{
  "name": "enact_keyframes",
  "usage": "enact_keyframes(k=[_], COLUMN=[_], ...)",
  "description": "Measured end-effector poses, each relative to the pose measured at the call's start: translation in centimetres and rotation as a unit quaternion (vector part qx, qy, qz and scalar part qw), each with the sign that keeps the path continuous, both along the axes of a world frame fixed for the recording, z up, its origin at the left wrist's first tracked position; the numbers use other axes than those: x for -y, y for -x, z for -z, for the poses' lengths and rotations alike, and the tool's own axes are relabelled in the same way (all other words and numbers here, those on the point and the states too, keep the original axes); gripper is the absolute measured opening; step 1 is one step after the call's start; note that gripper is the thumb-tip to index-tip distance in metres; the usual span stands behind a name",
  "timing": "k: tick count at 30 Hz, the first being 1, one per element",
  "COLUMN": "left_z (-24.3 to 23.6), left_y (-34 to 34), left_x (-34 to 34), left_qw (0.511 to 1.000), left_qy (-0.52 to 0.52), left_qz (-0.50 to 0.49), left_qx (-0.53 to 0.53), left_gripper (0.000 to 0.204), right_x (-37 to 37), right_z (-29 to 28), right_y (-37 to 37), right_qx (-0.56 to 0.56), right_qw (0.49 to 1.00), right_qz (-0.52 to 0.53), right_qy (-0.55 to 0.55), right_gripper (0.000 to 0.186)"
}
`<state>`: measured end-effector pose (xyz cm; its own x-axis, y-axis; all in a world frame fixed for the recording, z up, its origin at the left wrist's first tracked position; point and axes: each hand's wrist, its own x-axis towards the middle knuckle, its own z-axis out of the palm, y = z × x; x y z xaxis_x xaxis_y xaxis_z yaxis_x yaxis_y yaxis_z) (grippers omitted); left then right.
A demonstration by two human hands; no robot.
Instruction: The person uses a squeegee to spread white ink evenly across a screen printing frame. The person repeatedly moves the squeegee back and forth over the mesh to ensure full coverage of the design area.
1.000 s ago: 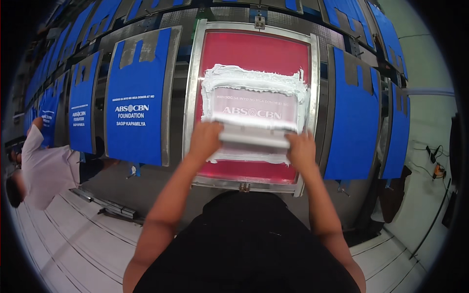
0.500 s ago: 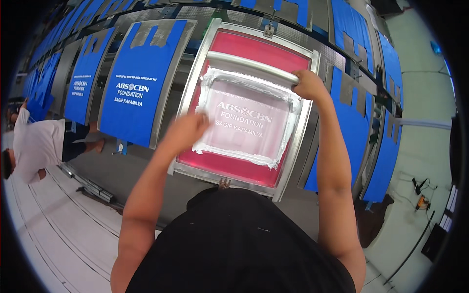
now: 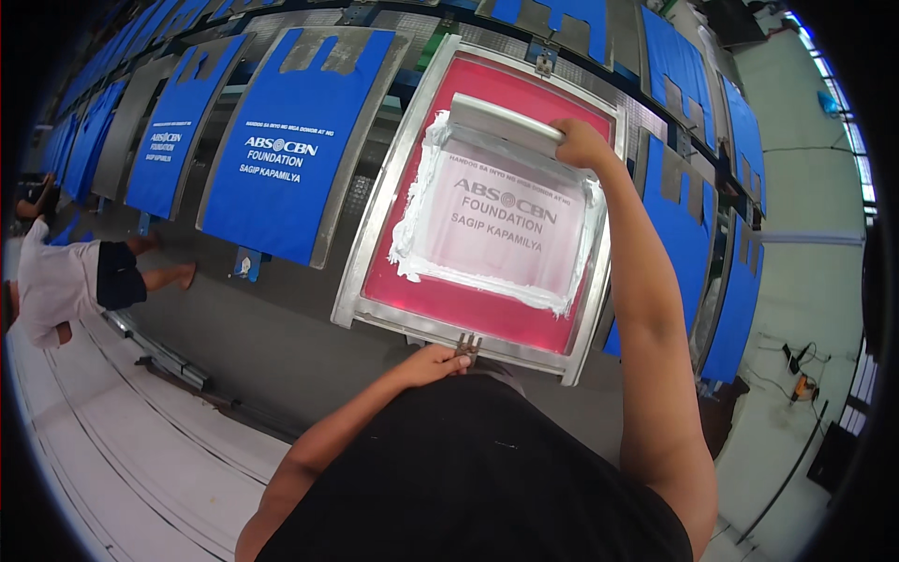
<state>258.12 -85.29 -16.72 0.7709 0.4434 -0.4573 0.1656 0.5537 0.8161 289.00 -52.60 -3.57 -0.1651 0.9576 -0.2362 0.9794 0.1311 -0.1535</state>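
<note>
A screen-printing frame with metal sides and red-coated mesh lies before me. Its pale central window carries lettering and has white ink smeared around its edges. The squeegee, a silvery bar, rests across the far side of the window, tilted down to the right. My right hand is closed around its right end. At the frame's near edge, my left hand is closed on a small pronged metal bracket, close to my black shirt; its fingers are partly hidden.
Blue bags with white print, one of them the nearest blue bag, lie on metal boards left and right along the rows. Another person stands at the far left. Metal rails run along the floor. A pale wall rises at the right.
My left hand has dropped from the window's left side to the bracket at the near edge. My right hand still grips the squeegee. The view has shifted slightly, and the other person has moved.
</note>
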Motion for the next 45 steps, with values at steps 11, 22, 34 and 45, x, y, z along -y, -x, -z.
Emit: enact_keyframes(k=[11, 22, 34, 45], left_z=[-1.1, 0.3, 1.7, 2.0], left_y=[-1.2, -1.7, 9.2, 7.7], left_x=[0.1, 1.1, -12.6, -12.0], left_qw=[0.999, 0.954, 0.81, 0.858], left_qy=[0.035, -0.077, -0.287, -0.267], left_qz=[-0.007, -0.002, -0.388, -0.402], left_qx=[-0.038, -0.289, -0.332, -0.179], left_gripper=[0.042, 0.056, 0.056, 0.047], right_x=[29.2, 27.3, 24.4, 26.2], right_z=[-0.5, -1.6, 7.4, 6.7], right_y=[9.7, -0.4, -4.9, -6.4], right_qx=[-0.025, -0.085, -0.536, -0.551], right_qw=[0.997, 0.992, 0.797, 0.769], right_qz=[-0.019, 0.082, 0.279, 0.324], right_qy=[-0.072, -0.035, 0.013, -0.033], right_gripper=[0.04, 0.037, 0.034, 0.037])
